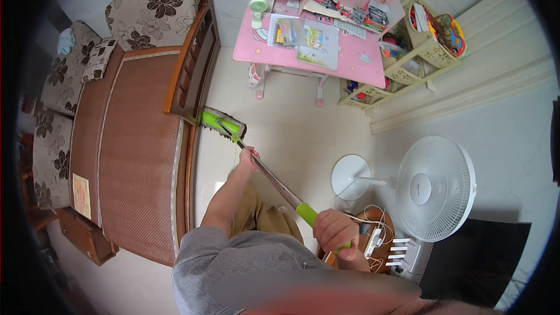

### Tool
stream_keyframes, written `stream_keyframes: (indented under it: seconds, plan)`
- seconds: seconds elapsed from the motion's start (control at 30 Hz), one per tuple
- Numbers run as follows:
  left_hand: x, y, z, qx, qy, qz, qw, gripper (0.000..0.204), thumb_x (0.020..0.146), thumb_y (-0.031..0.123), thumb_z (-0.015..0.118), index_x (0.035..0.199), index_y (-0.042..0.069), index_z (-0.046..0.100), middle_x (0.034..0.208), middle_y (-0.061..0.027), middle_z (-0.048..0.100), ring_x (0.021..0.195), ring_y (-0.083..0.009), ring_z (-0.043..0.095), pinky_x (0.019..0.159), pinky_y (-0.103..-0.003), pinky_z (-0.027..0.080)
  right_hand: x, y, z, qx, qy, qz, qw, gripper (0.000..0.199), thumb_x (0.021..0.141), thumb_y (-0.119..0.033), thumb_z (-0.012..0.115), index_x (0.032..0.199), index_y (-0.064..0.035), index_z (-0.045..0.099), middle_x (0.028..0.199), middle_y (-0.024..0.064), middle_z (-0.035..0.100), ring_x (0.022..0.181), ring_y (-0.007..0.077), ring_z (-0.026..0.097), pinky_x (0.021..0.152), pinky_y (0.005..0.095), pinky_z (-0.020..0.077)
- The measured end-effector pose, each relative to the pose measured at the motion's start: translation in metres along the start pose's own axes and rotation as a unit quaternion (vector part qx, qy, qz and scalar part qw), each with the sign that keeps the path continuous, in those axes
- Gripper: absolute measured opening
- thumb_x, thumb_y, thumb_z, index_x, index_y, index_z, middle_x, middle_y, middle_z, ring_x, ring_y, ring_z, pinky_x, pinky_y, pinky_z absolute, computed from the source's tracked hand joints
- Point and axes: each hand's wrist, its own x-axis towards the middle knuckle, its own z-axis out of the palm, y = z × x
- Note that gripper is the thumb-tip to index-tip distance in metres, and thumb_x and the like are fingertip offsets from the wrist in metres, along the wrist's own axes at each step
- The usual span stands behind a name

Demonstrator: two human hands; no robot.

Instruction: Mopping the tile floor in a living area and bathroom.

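A flat mop (224, 123) with a bright green head and grey fringe rests on the floor beside the wooden sofa's front corner. Its metal pole slants back toward my body. Low on the pole, just behind the mop head, my left hand (249, 158) is closed around it. My right hand (336, 230) wraps the green grip at the pole's upper end, close to my chest. Part of the grip is hidden under the right fingers.
The sofa (137, 105) with a brown mat and floral cushions runs along the left. A pink desk (280, 58) holds books and pens ahead. Shelves (414, 70), a white standing fan (434, 189), a round white base (350, 176), cables and a router (408, 254) are at the right.
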Motion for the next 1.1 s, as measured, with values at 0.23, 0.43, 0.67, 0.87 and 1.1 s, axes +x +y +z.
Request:
stream_keyframes:
  seconds: [0.23, 0.43, 0.67, 0.87, 1.1]
  plan:
    - [0.065, 0.111, 0.089, 0.146, -0.012, 0.025, 0.989, 0.008, 0.075, 0.003, 0.046, 0.072, 0.007, 0.04, 0.057, -0.0042, 0.04, 0.044, -0.014, 0.042, 0.039, -0.025, 0.037, 0.05, 0.115, 0.001, -0.096, 0.103, -0.008, 0.99, 0.025, 0.074, -0.023, 0.052, 0.061, -0.001, 0.056, 0.053, 0.0079, 0.055, 0.045, 0.0195, 0.052, 0.05, 0.0328, 0.0437]
    - [0.134, 0.164, 0.135, 0.395, 0.038, 0.071, 0.915, 0.019, 0.078, 0.008, 0.043, 0.089, -0.005, 0.049, 0.064, -0.0132, 0.053, 0.049, -0.0198, 0.054, 0.036, -0.03, 0.04, 0.083, 0.179, 0.024, -0.199, 0.418, 0.011, 0.886, 0.027, 0.079, -0.025, 0.047, 0.061, -0.0054, 0.049, 0.048, 0.007, 0.046, 0.044, 0.0188, 0.042, 0.058, 0.0361, 0.0378]
    - [0.121, 0.154, 0.168, 0.495, -0.009, 0.091, 0.864, 0.02, 0.073, 0.006, 0.048, 0.088, -0.007, 0.05, 0.068, -0.0169, 0.056, 0.049, -0.0256, 0.057, 0.038, -0.034, 0.043, 0.089, 0.182, 0.02, -0.205, 0.519, -0.002, 0.83, 0.023, 0.08, -0.026, 0.045, 0.066, -0.0082, 0.044, 0.054, 0.0049, 0.045, 0.055, 0.0173, 0.044, 0.067, 0.0356, 0.0371]
    - [0.1, 0.165, 0.177, 0.462, -0.035, 0.086, 0.882, 0.024, 0.072, 0.002, 0.048, 0.092, -0.01, 0.047, 0.084, -0.0216, 0.057, 0.061, -0.0267, 0.061, 0.04, -0.038, 0.046, 0.078, 0.161, 0.012, -0.104, 0.449, 0.006, 0.888, 0.022, 0.079, -0.025, 0.046, 0.07, -0.0043, 0.049, 0.057, 0.0088, 0.052, 0.054, 0.0192, 0.047, 0.073, 0.038, 0.0388]
    - [0.184, 0.204, 0.168, 0.591, 0.043, 0.136, 0.794, 0.039, 0.074, 0.006, 0.052, 0.106, -0.011, 0.037, 0.084, -0.0222, 0.059, 0.06, -0.0287, 0.062, 0.046, -0.035, 0.05, 0.053, 0.247, 0.04, -0.035, 0.602, 0.112, 0.79, 0.037, 0.08, -0.032, 0.039, 0.051, -0.0089, 0.042, 0.047, 0.0083, 0.045, 0.049, 0.0215, 0.043, 0.079, 0.0372, 0.0377]
